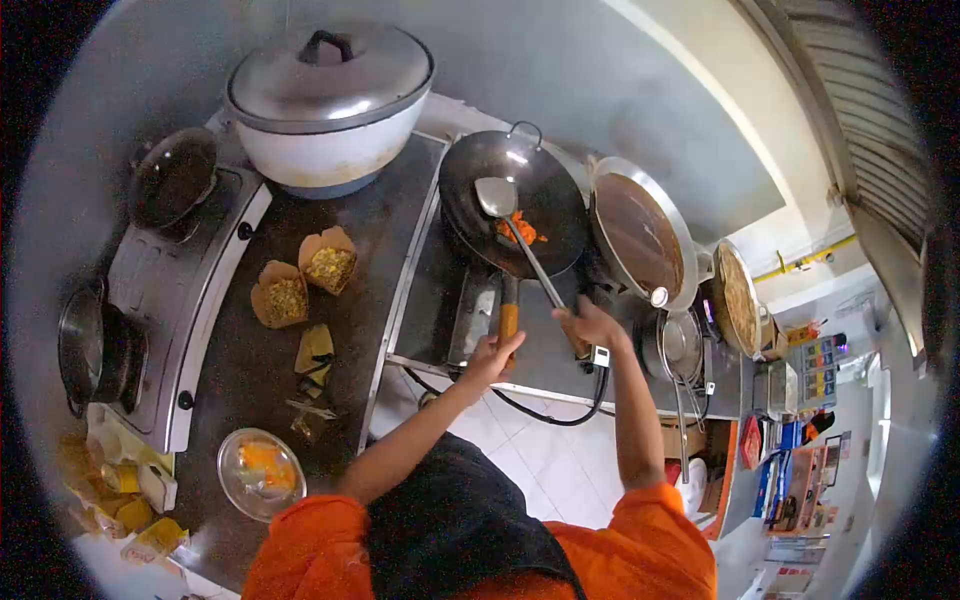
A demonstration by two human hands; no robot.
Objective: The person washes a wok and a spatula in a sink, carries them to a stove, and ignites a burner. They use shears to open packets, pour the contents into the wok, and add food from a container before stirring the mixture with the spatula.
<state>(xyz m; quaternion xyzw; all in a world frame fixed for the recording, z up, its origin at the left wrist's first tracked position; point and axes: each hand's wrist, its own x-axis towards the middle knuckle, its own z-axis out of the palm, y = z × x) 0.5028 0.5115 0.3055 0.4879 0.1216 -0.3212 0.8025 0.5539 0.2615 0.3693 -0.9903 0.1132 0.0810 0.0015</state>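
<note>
A dark wok point(560, 190) holds a small heap of orange food point(522, 228) near its middle. My left hand point(493, 358) is closed around the lower part of the wok's wooden handle point(509, 310). My right hand point(592, 326) grips the spatula point(535, 265) by its handle end. The broad metal head of the spatula lies inside the wok, just beside the orange food.
Left of the wok are a large lidded pot point(330, 150), two open cartons of food point(330, 264) point(281, 297), a bowl with orange bits point(260, 474) and a gas stove point(180, 290). A pan of brown liquid point(640, 230) stands to the right.
</note>
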